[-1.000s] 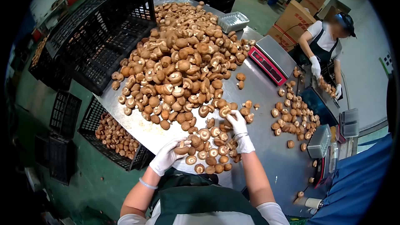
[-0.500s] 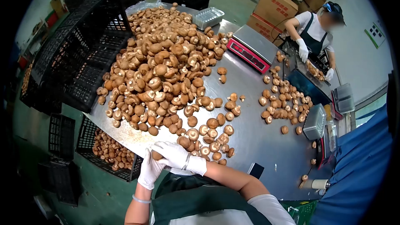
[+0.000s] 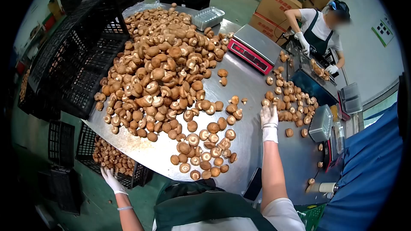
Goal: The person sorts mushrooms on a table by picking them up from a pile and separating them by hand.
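Note:
My left hand (image 3: 113,182), in a white glove, reaches down beside the black crate of mushrooms (image 3: 109,156) below the table's left edge. Its fingers are spread, and no mushroom shows in them. Out over the metal table, my gloved right hand (image 3: 269,122) lies open, fingertips against the near side of a cluster of loose mushrooms (image 3: 295,102). Between my hands, several brown mushrooms (image 3: 205,154) lie on the table, many stem side up. Beyond them rises a large heap of mushrooms (image 3: 158,64).
A digital scale (image 3: 257,47) stands at the table's far side, near a clear plastic tray (image 3: 208,18). A tilted black crate (image 3: 85,60) borders the heap. A dark phone-like object (image 3: 253,184) lies at the near edge. A co-worker (image 3: 321,30) handles packed mushrooms at the far right.
My hands were together around a mushroom at the table's near edge. Now they are apart: the left has gone down to the crate, the right out to the right-hand cluster.

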`<state>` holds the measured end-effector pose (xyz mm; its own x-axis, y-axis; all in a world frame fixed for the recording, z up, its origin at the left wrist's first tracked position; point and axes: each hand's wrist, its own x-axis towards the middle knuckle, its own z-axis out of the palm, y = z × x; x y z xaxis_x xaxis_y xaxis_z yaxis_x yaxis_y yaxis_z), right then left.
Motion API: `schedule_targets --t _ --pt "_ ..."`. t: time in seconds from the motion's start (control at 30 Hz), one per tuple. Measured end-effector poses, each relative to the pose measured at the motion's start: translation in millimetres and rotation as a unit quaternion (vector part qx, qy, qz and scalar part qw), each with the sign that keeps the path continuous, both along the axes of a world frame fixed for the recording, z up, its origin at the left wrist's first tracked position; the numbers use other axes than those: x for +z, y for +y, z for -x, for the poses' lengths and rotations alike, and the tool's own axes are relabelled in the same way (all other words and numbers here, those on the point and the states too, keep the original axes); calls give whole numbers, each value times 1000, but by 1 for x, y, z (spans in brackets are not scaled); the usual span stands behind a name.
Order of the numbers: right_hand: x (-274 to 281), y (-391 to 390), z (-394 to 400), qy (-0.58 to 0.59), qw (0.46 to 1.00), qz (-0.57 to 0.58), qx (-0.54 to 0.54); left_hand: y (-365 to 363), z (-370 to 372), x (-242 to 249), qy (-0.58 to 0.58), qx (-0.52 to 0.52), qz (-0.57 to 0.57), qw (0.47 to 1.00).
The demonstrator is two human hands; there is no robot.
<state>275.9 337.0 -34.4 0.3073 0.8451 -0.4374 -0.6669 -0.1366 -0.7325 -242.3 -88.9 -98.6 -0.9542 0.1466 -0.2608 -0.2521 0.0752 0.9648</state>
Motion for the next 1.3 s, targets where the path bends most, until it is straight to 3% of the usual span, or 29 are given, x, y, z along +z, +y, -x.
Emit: schedule_targets --t 0.07,0.1,0.13,0.17,0.2,0.23,0.27,0.3,0.37,0.43,0.47,0.5,0.53,0.57,0.6,0.63,0.67,0.7,0.73,0.8,0.83,0.9,0.97,1.03,1.1,1.13,1.17,1.23,1.3 --pt "-5 1 21 -98 993 -8 61 -35 1 -59 21 -111 67 991" --pt "-4 -1 37 -195 962 -61 179 -39 -18 -66 33 -181 86 979" --pt "4 -5 67 -281 929 -89 223 -59 -22 -114 19 -253 49 966" --pt "2 -6 90 -431 851 -122 273 -51 -46 -86 70 -395 218 890" --pt "19 -18 118 -476 806 -140 323 -56 -68 -86 10 -458 236 857" --pt "12 -17 134 -610 686 -201 340 -60 -86 -79 -128 -495 269 817" --pt "-12 -6 141 -711 540 -259 370 -62 -98 -73 -127 -580 297 748" --pt "-9 -12 159 -795 432 -210 371 -70 -107 -80 -145 -610 295 721" --pt "-24 -15 174 -798 409 -197 396 -99 -116 -116 -243 -596 229 730" --pt "-25 -24 179 -801 396 -215 394 -133 -117 -153 -382 -507 110 765" --pt "-21 -31 178 -786 381 -234 426 -143 -117 -162 -403 -483 91 772" --pt "-18 -40 175 -771 366 -252 457 -143 -119 -151 -346 -510 130 777" --pt "-17 -48 166 -737 394 -308 454 -143 -121 -139 -289 -533 171 777" --pt "2 -61 160 -660 471 -302 501 -139 -116 -127 -164 -578 253 759" --pt "3 -69 153 -618 524 -293 508 -126 -110 -109 -151 -563 296 757" --pt "9 -77 147 -574 575 -281 511 -123 -101 -116 -126 -513 304 793" --pt "16 -86 141 -473 655 -216 549 -115 -90 -125 -116 -455 260 844" --pt "27 -97 138 -361 721 -147 573 -75 -89 -65 -186 -420 194 867" --pt "26 -104 135 -273 764 -112 573 -41 -90 -21 -184 -418 113 883" --pt "31 -119 133 -211 790 -138 559 16 -95 50 -170 -466 74 865" --pt "35 -128 136 -181 803 -144 550 37 -99 62 -173 -503 22 847" --pt "38 -146 145 -244 792 -135 544 75 -119 81 -171 -568 -61 803" --pt "32 -166 157 -456 695 -262 490 105 -141 81 -211 -636 -81 738" --pt "55 -188 170 -533 611 -357 465 127 -166 84 -351 -580 -129 723" --pt "60 -198 173 -420 614 -320 587 141 -174 66 -459 -529 -186 689" --pt "61 -191 171 -433 583 -421 543 144 -181 74 -453 -481 -198 724" --pt "64 -178 165 -478 570 -410 527 145 -172 53 -458 -529 -270 662" --pt "33 -133 149 -531 647 -334 433 141 -166 65 -425 -522 -258 693" --pt "39 -86 136 -615 673 -258 320 139 -161 76 -420 -512 -256 704"
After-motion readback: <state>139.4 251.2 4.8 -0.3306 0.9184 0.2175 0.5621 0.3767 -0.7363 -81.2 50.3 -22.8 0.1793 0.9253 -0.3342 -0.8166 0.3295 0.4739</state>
